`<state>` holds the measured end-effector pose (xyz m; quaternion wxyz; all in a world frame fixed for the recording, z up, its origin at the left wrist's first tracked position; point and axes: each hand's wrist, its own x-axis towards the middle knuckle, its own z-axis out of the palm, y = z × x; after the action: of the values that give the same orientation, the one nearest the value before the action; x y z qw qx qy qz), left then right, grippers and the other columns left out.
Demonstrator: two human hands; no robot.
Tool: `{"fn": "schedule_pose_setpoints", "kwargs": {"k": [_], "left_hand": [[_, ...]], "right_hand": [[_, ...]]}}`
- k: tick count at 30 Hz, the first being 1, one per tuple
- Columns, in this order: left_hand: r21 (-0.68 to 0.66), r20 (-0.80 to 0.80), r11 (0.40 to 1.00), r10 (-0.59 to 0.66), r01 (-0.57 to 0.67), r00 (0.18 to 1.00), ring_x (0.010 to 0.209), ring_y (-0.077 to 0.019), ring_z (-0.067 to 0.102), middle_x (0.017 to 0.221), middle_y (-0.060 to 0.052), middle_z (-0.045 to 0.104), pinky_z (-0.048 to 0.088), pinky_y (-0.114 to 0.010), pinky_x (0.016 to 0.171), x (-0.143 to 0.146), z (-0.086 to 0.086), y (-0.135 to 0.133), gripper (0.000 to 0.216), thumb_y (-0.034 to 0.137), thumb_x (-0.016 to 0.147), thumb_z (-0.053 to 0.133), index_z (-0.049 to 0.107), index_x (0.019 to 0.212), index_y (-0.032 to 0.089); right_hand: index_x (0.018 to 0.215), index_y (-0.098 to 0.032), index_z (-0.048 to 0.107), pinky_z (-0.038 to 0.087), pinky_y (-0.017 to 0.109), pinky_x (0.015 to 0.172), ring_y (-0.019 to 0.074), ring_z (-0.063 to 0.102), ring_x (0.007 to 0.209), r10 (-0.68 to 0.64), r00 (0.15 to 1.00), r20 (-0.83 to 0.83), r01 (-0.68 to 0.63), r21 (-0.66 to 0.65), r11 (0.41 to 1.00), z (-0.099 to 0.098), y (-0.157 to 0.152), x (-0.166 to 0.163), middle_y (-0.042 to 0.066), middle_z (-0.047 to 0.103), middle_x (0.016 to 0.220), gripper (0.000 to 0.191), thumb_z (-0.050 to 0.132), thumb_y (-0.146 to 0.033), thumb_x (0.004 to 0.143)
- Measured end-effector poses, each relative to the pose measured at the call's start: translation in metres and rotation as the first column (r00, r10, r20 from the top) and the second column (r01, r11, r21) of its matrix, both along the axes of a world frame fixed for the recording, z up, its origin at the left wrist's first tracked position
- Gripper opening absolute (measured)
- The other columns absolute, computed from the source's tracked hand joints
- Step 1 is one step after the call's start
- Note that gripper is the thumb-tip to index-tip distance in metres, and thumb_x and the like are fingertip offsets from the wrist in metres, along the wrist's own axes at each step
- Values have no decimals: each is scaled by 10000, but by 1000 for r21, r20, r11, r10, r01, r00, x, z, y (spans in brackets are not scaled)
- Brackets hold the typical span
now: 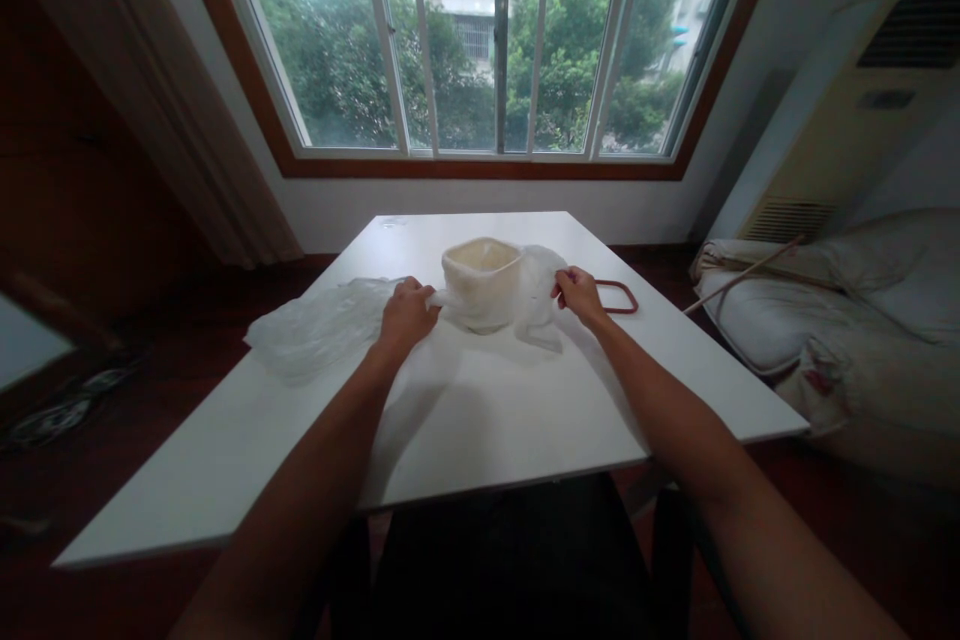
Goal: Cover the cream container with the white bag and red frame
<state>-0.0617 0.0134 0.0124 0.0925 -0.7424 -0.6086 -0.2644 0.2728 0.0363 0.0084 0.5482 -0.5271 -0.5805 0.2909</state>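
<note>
A small cream bin (481,280) stands on the white table (465,420), wrapped in a thin white plastic bag (534,305) that drapes over its sides. My left hand (406,313) is closed on the bag's edge at the bin's left side. My right hand (578,293) is closed on the bag's edge at the bin's right side. A second crumpled clear plastic bag (319,325) lies flat on the table left of my left hand.
A dark red ring-shaped frame (619,297) lies on the table just right of my right hand. A window is behind the table. A pale sofa with cushions (832,320) and a standing air conditioner (847,120) are to the right.
</note>
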Motion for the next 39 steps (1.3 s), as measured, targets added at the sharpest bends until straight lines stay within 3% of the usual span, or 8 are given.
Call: {"fn": "schedule_pose_setpoints", "kwargs": {"k": [6, 9, 13, 17, 21, 28, 35, 39], "left_hand": [[-47, 241, 987, 163, -156, 957, 851, -276, 646, 876, -101, 689, 490, -356, 736, 4, 14, -7, 300, 452, 856, 506, 697, 882, 222], [-111, 427, 986, 163, -128, 889, 752, -230, 645, 771, -70, 697, 464, -299, 657, 4, 13, -4, 337, 485, 851, 487, 677, 796, 212], [-146, 748, 988, 83, 42, 659, 492, -138, 545, 674, -47, 674, 431, -244, 504, 4, 10, 3, 335, 442, 838, 449, 629, 774, 167], [-50, 873, 996, 8, 73, 488, 644, -149, 654, 858, -72, 720, 512, -252, 585, 1, 21, 20, 317, 385, 804, 491, 641, 945, 145], [182, 760, 982, -170, 45, 627, 993, -221, 675, 1134, -108, 698, 538, -367, 889, 6, 53, 45, 398, 360, 792, 577, 637, 1127, 153], [334, 249, 857, -482, 392, 840, 1321, -300, 487, 1331, -112, 586, 351, -493, 1156, 81, 98, 51, 468, 153, 690, 606, 628, 1158, 163], [94, -127, 696, -701, 712, 702, 1131, -232, 643, 1209, -60, 698, 442, -443, 1076, 142, 88, 0, 334, 95, 777, 489, 698, 1015, 201], [48, -190, 639, -749, 768, 635, 1001, -213, 679, 1040, -55, 737, 490, -399, 994, 143, 77, -20, 319, 70, 766, 495, 700, 979, 191]], "right_hand": [[916, -206, 475, 342, 176, 355, 110, 582, 408, -36, 983, -178, 38, 10, 999, 13, -1, 22, 20, 709, 685, 300, 591, -464, 817], [943, -214, 455, 421, 192, 390, 133, 643, 460, -26, 965, -263, 43, 58, 997, 12, 3, 22, 18, 709, 755, 359, 622, -493, 793], [930, -217, 457, 543, 245, 534, 177, 723, 608, -22, 965, -260, 49, 97, 994, 7, 7, 16, -17, 640, 745, 387, 623, -537, 788], [930, -200, 525, 588, 314, 729, 198, 736, 817, -44, 988, -148, 71, 177, 982, 5, 7, 11, 22, 667, 841, 349, 617, -507, 791], [998, -172, 618, 549, 370, 919, 214, 698, 983, -59, 998, 30, 48, 284, 958, 6, 1, 8, 96, 719, 1028, 350, 635, -467, 813], [1155, -171, 659, 481, 423, 1032, 254, 643, 1136, -150, 951, 272, 28, 406, 914, 13, -17, 3, 126, 701, 1208, 418, 602, -485, 884], [1250, -175, 587, 547, 416, 900, 254, 667, 984, -181, 961, 209, 17, 609, 793, 15, -17, 1, 122, 700, 1132, 448, 623, -377, 851], [1475, -197, 374, 547, 379, 872, 246, 652, 1001, -106, 950, 294, -111, 632, 767, 17, -20, 1, 120, 656, 1230, 724, 614, -261, 795]]}}
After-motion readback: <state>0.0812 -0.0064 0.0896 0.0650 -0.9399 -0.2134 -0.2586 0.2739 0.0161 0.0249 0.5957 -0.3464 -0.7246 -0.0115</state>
